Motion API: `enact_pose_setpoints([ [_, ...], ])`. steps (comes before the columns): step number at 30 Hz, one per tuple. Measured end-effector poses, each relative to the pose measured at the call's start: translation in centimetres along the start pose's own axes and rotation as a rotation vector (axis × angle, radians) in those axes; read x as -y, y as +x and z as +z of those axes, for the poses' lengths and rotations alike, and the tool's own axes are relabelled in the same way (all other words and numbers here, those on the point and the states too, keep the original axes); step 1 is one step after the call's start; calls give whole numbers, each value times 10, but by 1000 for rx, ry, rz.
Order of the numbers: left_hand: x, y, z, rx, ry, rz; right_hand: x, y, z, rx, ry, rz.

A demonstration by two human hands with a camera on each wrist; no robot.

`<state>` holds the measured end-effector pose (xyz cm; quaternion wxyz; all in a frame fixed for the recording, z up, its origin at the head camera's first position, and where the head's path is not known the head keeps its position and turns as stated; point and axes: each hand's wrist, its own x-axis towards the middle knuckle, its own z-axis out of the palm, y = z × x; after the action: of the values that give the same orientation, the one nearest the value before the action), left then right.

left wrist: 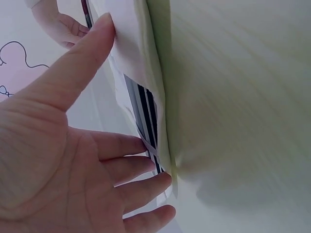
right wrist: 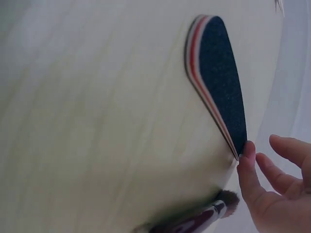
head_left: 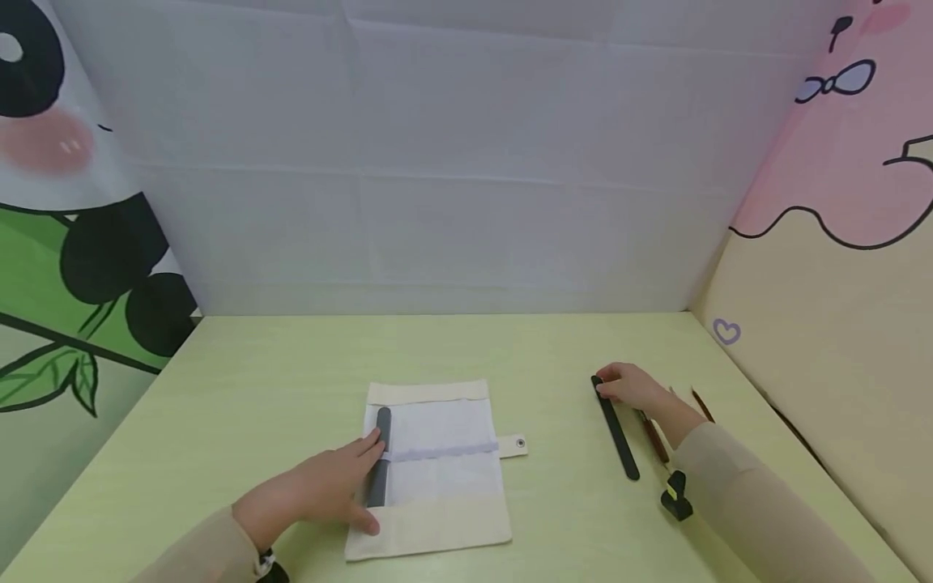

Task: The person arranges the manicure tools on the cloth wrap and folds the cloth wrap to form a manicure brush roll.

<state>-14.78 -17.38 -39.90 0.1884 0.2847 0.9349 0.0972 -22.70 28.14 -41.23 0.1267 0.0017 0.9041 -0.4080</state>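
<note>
One pale-yellow tabletop (head_left: 291, 356) carries an unfolded, rectangular cream-and-white cloth pouch (head_left: 445, 484). The left hand (head_left: 331, 482), fingers extended, touches the slim grey strip (head_left: 383, 419) along its left side; rightward, the right hand (head_left: 637, 389) pinches a slim black nail file's (head_left: 619, 437) far end.

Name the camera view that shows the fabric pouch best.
The head view: it shows the pouch laid open, snap tab included, only partly behind the left hand. The left wrist view has one edge close up; the right wrist view shows none of it.
</note>
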Motion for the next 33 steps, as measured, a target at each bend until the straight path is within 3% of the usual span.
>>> enact_pose_setpoints([
  [4,0,3,2,-2,27,-14,1,2,4,-45,-119,-1],
  [11,0,7,-1,2,53,-29,4,8,13,-41,-345,-1],
  [17,-4,8,-5,-8,38,-21,6,11,13,-42,-379,-22],
  [21,-5,10,-5,3,49,-25,10,11,10,-31,-305,-37],
  [28,-5,12,-6,18,68,-33,14,16,4,49,-3,-28],
  [33,-6,12,-6,30,109,-51,16,20,6,79,145,-31],
])
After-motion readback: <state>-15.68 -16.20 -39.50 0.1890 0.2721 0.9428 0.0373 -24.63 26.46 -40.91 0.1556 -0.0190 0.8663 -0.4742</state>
